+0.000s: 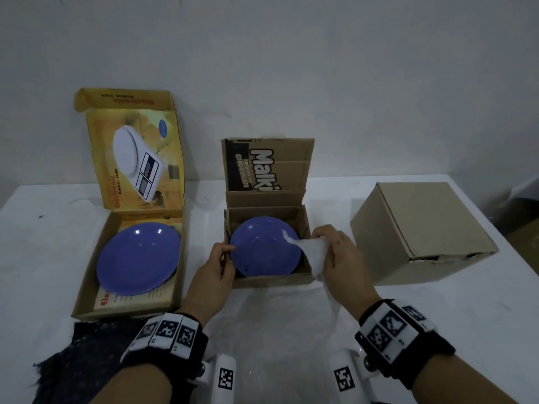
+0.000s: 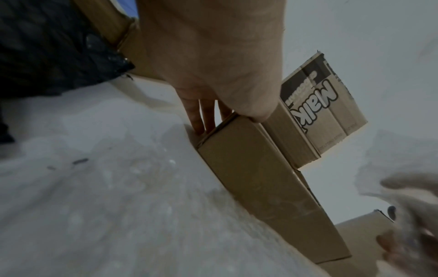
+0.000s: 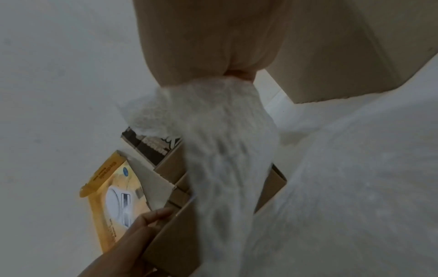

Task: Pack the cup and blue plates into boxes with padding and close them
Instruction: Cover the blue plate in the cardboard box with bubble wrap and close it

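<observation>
White bubble-wrap padding sheet (image 1: 313,252) is pinched between thumb and curled fingertips of the right hand (image 1: 339,258); its free corner lies over the right rim of the small round blue plastic plate (image 1: 264,247), the rest trails down past the box wall toward the wrist. Right wrist view confirms the bunched wrap coming out of a closed pinch.

Left hand (image 1: 217,265) grips the near-left corner of the small brown cardboard box with the "Malki" printed lid (image 1: 271,279): thumb over the top edge, fingers (image 2: 200,120) pressed together down the outer left wall. Steadying hold, as I read it.

Just past the fingers, the small blue plate sits inside that box, tilted a little, lid flap standing upright behind it. No wrap covers most of it yet.

Left of the left hand, a larger round blue plate (image 1: 138,258) lies in the open yellow kitchen-scale carton (image 1: 87,284), lid up, no padding visible on top. Right of the right hand, well apart, a plain brown cardboard cube box (image 1: 423,231) looks shut; the cup is not visible, possibly inside, cannot tell.

Nearest the wrists: more clear bubble wrap (image 1: 271,339) on the white table (image 1: 481,330), and dark fabric (image 1: 75,354) by the left wrist.

Progress judgement: roughly mid-task. Both plates boxed; padding over the small plate just starting; large plate unpadded; two lids left to close.
</observation>
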Demonstrator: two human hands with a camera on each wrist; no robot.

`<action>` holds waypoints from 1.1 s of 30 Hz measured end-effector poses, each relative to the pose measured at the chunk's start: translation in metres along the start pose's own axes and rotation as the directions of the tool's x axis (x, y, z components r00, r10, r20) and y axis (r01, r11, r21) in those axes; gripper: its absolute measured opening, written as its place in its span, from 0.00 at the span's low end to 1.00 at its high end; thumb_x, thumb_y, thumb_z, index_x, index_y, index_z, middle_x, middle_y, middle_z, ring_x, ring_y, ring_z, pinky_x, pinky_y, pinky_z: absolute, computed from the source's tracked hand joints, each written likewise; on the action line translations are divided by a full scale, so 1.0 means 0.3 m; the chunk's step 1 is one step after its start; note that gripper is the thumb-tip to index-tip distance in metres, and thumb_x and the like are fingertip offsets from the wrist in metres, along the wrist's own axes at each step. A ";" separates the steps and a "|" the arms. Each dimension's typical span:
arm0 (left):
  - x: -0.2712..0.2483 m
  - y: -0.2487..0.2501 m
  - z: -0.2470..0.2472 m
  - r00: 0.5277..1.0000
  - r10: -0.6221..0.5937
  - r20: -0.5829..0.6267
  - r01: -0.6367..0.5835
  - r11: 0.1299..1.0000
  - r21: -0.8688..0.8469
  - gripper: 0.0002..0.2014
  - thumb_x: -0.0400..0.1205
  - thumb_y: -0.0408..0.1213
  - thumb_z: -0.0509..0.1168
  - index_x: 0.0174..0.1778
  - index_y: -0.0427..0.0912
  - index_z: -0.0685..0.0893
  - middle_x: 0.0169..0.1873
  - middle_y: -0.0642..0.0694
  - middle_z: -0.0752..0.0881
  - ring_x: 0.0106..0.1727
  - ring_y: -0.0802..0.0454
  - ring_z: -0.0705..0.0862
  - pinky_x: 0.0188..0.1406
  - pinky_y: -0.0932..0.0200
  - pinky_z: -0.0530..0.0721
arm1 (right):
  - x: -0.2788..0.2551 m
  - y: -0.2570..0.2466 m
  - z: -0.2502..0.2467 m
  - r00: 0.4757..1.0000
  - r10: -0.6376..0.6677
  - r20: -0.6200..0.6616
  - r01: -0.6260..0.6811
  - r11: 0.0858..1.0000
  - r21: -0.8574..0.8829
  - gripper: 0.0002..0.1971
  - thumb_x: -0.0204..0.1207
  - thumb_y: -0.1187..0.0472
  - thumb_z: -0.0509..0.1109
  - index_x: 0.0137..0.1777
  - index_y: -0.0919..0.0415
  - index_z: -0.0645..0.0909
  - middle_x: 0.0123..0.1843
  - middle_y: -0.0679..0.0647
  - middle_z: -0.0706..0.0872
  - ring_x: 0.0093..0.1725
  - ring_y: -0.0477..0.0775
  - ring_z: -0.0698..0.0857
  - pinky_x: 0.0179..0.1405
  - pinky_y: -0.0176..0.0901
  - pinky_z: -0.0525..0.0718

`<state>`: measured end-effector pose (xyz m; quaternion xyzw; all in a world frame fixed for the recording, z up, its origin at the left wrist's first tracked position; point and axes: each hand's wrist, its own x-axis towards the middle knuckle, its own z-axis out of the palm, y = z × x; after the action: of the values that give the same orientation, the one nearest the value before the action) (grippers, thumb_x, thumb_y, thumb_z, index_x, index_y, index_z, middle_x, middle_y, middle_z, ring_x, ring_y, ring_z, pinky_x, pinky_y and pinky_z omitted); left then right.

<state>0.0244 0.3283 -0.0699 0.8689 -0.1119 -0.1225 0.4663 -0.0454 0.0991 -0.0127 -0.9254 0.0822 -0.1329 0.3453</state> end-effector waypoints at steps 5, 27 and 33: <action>-0.003 -0.001 0.001 1.000 0.001 0.010 -0.001 1.000 0.023 0.08 0.87 0.41 0.51 0.60 0.57 0.68 0.35 0.39 0.84 0.32 0.46 0.82 0.28 0.55 0.74 | -0.071 -0.021 0.049 0.975 -0.097 0.201 0.106 0.994 -0.036 0.19 0.74 0.50 0.54 0.53 0.57 0.82 0.49 0.51 0.75 0.44 0.51 0.79 0.42 0.41 0.80; -0.011 0.014 0.018 1.000 -0.030 -0.006 0.030 0.993 0.111 0.12 0.88 0.38 0.50 0.67 0.52 0.66 0.26 0.47 0.79 0.25 0.51 0.77 0.21 0.59 0.64 | -0.139 -0.002 0.077 0.667 -0.114 0.736 0.429 0.867 -0.255 0.26 0.78 0.38 0.59 0.74 0.42 0.67 0.70 0.48 0.76 0.64 0.53 0.78 0.64 0.49 0.76; -0.011 0.006 0.017 1.000 -0.024 0.004 0.023 0.995 0.099 0.12 0.88 0.38 0.50 0.67 0.52 0.66 0.26 0.47 0.78 0.25 0.49 0.77 0.22 0.57 0.66 | -0.151 -0.008 0.119 0.679 -0.153 0.718 0.527 0.783 -0.330 0.20 0.78 0.52 0.62 0.70 0.48 0.75 0.66 0.50 0.82 0.63 0.57 0.79 0.65 0.51 0.73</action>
<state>0.0195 0.3243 -0.0707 0.8919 -0.1088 -0.1243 0.4211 -0.0775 0.1340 -0.0455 -0.9657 -0.1931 0.1631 0.0597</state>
